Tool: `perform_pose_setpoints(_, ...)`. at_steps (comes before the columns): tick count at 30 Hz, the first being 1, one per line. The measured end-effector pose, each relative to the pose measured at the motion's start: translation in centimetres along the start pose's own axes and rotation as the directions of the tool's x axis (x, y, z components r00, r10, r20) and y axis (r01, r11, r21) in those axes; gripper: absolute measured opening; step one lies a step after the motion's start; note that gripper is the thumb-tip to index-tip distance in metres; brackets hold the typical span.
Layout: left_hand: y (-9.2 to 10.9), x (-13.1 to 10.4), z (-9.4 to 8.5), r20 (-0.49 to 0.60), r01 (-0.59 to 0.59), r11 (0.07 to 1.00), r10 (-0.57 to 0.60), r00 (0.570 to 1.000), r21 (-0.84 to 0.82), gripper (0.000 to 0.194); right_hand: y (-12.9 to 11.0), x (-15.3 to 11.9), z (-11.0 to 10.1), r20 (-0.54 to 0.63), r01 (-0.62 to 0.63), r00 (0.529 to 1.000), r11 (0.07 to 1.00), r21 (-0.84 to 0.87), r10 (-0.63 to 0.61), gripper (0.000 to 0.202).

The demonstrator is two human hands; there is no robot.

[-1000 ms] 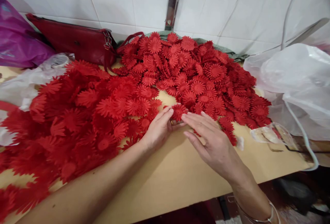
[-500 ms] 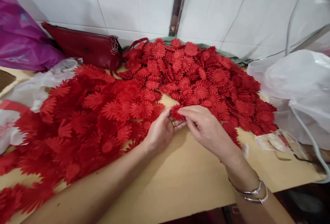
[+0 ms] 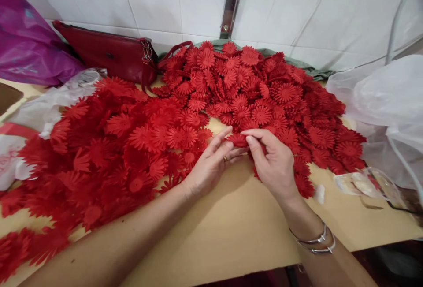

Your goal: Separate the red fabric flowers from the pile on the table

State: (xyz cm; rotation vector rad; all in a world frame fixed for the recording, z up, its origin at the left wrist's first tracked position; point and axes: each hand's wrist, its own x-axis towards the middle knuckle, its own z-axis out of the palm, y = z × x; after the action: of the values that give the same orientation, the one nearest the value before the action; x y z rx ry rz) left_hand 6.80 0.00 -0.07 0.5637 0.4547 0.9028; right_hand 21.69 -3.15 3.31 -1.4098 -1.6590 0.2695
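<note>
Between both hands is a small red flower piece (image 3: 238, 140) with a ribbed edge. My left hand (image 3: 214, 157) lies palm up beneath and beside it, with the thumb near its left side and a ring on one finger; whether these fingers grip it is hard to tell. My right hand (image 3: 272, 161) pinches its right edge between thumb and forefinger. A loose heap of flat red flower pieces (image 3: 119, 124) spreads over the left side. Behind the hands rises a denser pile of red flowers (image 3: 261, 113), some of them stacked.
The tan table (image 3: 231, 234) runs up to a white tiled wall. A dark red handbag (image 3: 105, 53) and a purple bag (image 3: 29, 35) stand at the back left. White plastic bags (image 3: 390, 93) sit at the right, near glasses (image 3: 372, 185).
The flower piece between the hands has shifted slightly right and now shows more edge-on. My left fingers are more stretched out, and my right thumb and forefinger pinch its right edge.
</note>
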Motion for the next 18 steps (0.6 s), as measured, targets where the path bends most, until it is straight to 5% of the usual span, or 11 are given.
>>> perform_pose_setpoints(4, -0.6, -0.1, -0.2, -0.003, -0.095, 0.985, 0.096, 0.995, 0.145, 0.023, 0.0, 0.0, 0.1, -0.052, -0.165, 0.982, 0.961, 0.224, 0.181, 0.018)
perform_pose_setpoints(11, -0.5, -0.1, 0.0, -0.03, -0.101, 0.99, 0.104, 0.994, 0.098, 0.028, 0.8, -0.1, 0.4, -0.011, -0.159, 0.986, 0.961, 0.228, 0.166, 0.037)
perform_pose_setpoints(18, -0.5, 0.0, -0.2, -0.004, -0.108, 0.979, 0.11, 0.994, 0.175, 0.028, 0.9, 0.2, 0.6, 0.054, -0.202, 0.979, 0.949, 0.242, 0.194, 0.024)
